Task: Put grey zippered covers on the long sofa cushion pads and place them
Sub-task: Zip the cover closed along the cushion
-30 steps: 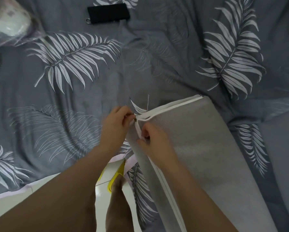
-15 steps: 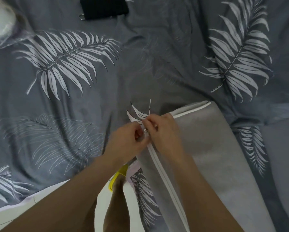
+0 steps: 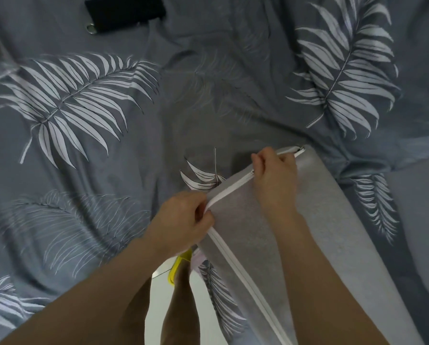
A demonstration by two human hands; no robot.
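Observation:
A long cushion in a light grey zippered cover (image 3: 332,232) lies slanting across the bed, its far end toward the upper right. A white zipper (image 3: 235,255) runs up its left edge and turns along the short far end. My left hand (image 3: 183,220) pinches the cover at the near corner of that end. My right hand (image 3: 275,175) grips the zipper pull on the short end, a little short of the far corner. The pad inside is hidden by the cover.
The bed carries a grey sheet printed with white leaves (image 3: 84,115). A black strap with a metal ring (image 3: 126,13) lies at the top edge. Below my arms show white floor (image 3: 158,307), my legs and a yellow object (image 3: 178,265).
My right hand has slid the zipper pull from the near corner along the short end toward the far corner. My left hand stayed pinching the near corner.

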